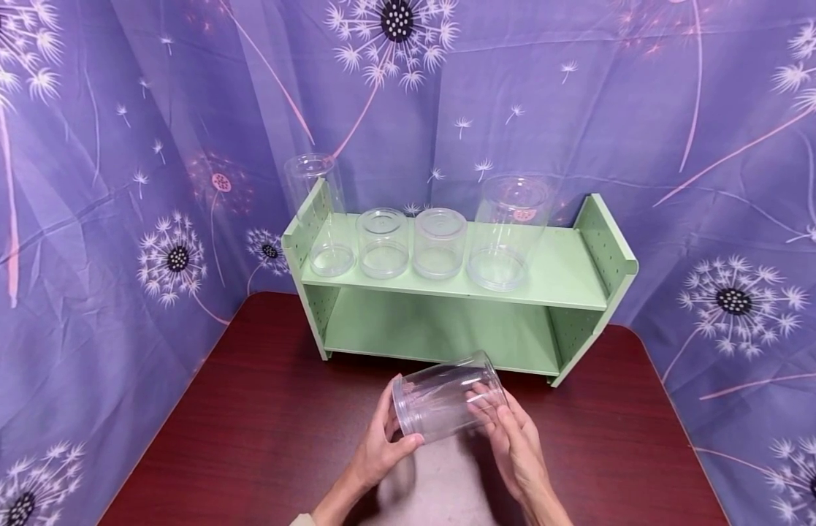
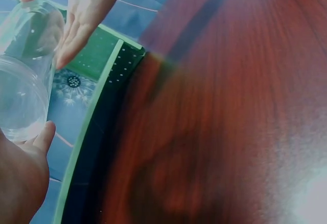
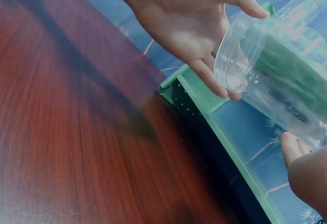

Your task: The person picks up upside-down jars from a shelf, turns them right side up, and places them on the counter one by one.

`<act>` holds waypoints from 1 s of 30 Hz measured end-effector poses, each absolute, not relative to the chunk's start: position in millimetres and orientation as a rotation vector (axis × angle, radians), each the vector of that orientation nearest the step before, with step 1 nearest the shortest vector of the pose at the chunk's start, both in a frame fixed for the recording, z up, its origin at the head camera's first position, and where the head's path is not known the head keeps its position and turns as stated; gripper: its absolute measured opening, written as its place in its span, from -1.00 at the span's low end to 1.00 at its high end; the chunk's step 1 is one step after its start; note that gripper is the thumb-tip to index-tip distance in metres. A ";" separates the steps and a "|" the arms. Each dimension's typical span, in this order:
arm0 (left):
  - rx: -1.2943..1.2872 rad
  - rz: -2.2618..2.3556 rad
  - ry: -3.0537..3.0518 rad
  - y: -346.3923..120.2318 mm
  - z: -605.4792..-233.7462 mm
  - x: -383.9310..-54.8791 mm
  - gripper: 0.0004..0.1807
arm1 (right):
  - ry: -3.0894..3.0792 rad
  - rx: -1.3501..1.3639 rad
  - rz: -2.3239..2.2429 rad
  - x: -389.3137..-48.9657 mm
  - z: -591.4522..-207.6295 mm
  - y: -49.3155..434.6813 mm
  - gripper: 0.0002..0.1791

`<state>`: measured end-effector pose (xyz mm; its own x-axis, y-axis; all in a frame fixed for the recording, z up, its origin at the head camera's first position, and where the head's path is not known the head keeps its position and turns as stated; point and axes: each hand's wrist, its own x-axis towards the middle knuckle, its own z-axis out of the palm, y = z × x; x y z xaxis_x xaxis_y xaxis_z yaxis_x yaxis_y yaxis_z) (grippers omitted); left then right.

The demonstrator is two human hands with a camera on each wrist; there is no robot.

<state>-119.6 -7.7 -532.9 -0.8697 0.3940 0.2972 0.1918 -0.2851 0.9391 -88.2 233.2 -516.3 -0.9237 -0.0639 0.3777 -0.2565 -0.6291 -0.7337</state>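
A clear plastic jar (image 1: 443,405) lies tilted on its side between both hands, above the table, its ridged rim end to the left and its other end raised to the right. The left hand (image 1: 380,447) grips the rim end, thumb at the lower edge and fingers round the far side. At the opposite end, the right hand (image 1: 518,447) holds the jar with its thumb near the end and its fingers showing through the clear wall. Both wrist views show the jar (image 2: 23,99) spanning from one hand to the other.
Behind the hands stands a green two-tier shelf (image 1: 440,325). On its top tier are a tall narrow clear jar (image 1: 332,259), two short jars (image 1: 383,245) and a large wide jar (image 1: 500,267). A dark red table (image 1: 250,438) lies beneath; purple dandelion-print cloth (image 1: 644,109) surrounds it.
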 end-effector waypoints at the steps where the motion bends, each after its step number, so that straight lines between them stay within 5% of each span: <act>1: 0.755 2.305 1.803 -8.6 -531.4 -120.1 0.12 | -1.307 0.579 2.687 -88.4 -516.8 234.0 -0.53; 19: 0.911 2.301 1.979 -38.4 -508.3 -133.0 0.05 | -1.336 0.601 2.644 -96.4 -500.4 255.1 -0.50; 30: 0.882 2.202 2.174 -70.1 -492.5 -141.0 0.06 | -1.481 0.478 2.309 -103.9 -449.0 295.4 -0.49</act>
